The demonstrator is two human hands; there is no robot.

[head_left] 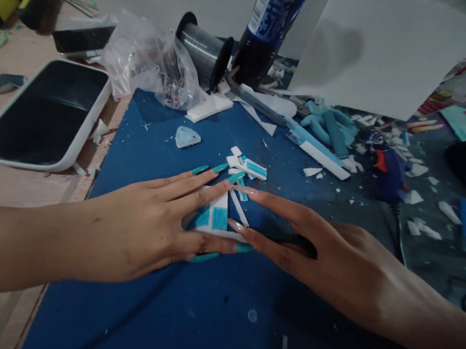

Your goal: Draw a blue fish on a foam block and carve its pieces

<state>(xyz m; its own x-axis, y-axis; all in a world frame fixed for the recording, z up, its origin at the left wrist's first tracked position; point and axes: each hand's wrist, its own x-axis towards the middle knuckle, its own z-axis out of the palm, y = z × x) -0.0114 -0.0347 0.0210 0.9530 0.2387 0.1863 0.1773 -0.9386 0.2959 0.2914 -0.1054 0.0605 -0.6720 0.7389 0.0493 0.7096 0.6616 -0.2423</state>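
Note:
My left hand (150, 225) lies flat on the blue mat (165, 308), fingers stretched out and pressing on a white and blue foam piece (214, 217). Its long nails are teal. My right hand (319, 258) reaches in from the lower right with two fingers extended; their tips touch the right edge of the same piece and a thin white strip (238, 208) beside it. Neither hand grips anything. A small heap of white and blue foam offcuts (248, 166) lies just beyond my left fingertips.
A tablet (46, 114) lies at the left, a clear plastic bag (153, 64) and a wire spool (205, 51) behind the mat, a dark bottle (264, 27) and white sheet (375, 47) at the back. A craft knife (309, 144), blue glue gun (387, 174) and foam scraps are right.

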